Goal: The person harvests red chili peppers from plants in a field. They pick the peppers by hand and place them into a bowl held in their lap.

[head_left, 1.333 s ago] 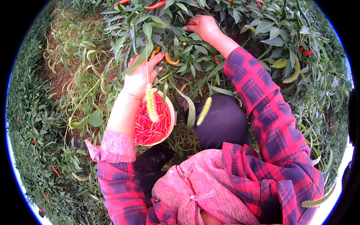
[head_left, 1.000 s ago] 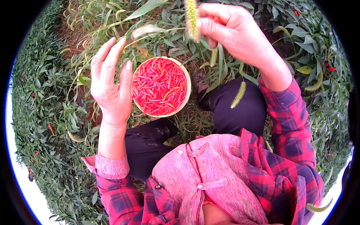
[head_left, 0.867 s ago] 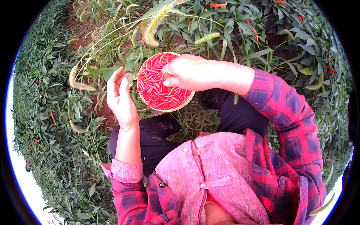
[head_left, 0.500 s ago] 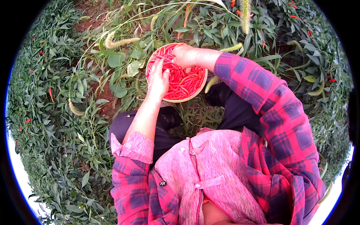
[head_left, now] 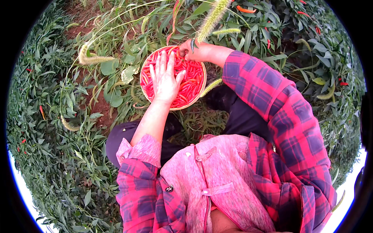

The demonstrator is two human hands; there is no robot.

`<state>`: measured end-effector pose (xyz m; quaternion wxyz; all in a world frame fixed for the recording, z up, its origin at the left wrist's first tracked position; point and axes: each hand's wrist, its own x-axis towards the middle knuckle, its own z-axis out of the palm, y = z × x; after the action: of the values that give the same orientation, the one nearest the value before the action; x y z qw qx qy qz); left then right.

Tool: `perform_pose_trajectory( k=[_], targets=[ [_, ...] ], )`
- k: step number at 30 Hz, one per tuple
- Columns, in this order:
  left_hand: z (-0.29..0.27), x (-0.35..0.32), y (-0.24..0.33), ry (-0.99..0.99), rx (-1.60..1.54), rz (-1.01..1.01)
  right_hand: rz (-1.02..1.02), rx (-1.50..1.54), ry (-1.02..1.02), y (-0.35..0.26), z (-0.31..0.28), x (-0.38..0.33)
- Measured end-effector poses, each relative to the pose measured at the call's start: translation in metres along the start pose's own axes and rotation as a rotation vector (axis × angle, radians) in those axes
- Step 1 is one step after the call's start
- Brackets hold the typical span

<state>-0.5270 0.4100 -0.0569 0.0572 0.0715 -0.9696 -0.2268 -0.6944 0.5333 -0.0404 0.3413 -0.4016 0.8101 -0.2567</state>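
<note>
A round container (head_left: 204, 83) with a pale rim, filled nearly to the top with red chili peppers (head_left: 190, 85), sits on the weedy ground beyond my knees. My left hand (head_left: 165, 79) lies palm down on the peppers, fingers spread and pointing away from me. At the far right rim, my right hand (head_left: 194, 51) has its fingers curled down against the edge of the peppers. A small dark curved thing shows over that hand; I cannot tell whether the hand holds it. The tips of the right fingers are partly hidden.
Leafy pepper plants (head_left: 50, 128) with a few red peppers stand on both sides. A bristly grass seed head (head_left: 213, 19) hangs over the right wrist, and another (head_left: 211, 87) touches the container's right side. Bare reddish soil (head_left: 101, 106) shows at left.
My left hand has flattened out and shifted toward the middle of the peppers. My right hand has drawn back from over the peppers to the far right rim. The container appears slightly further left.
</note>
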Motion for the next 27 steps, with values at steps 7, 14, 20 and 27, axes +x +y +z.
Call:
perform_pose_trajectory(
  k=[7, 14, 20, 27],
  targets=[
    [0.018, -0.003, -0.005, -0.103, 0.118, 0.017, 0.005, -0.225, -0.013, -0.014, 0.002, -0.007],
    [0.019, -0.004, -0.009, -0.079, 0.123, 0.047, -0.146, -0.368, -0.011, -0.009, 0.008, -0.001],
    [0.008, -0.003, -0.008, 0.007, 0.001, 0.048, -0.218, -0.379, 0.040, -0.008, 0.010, -0.001],
    [-0.013, 0.009, 0.001, 0.167, -0.056, 0.062, -0.329, -0.313, 0.077, -0.026, 0.003, -0.013]
  ],
)
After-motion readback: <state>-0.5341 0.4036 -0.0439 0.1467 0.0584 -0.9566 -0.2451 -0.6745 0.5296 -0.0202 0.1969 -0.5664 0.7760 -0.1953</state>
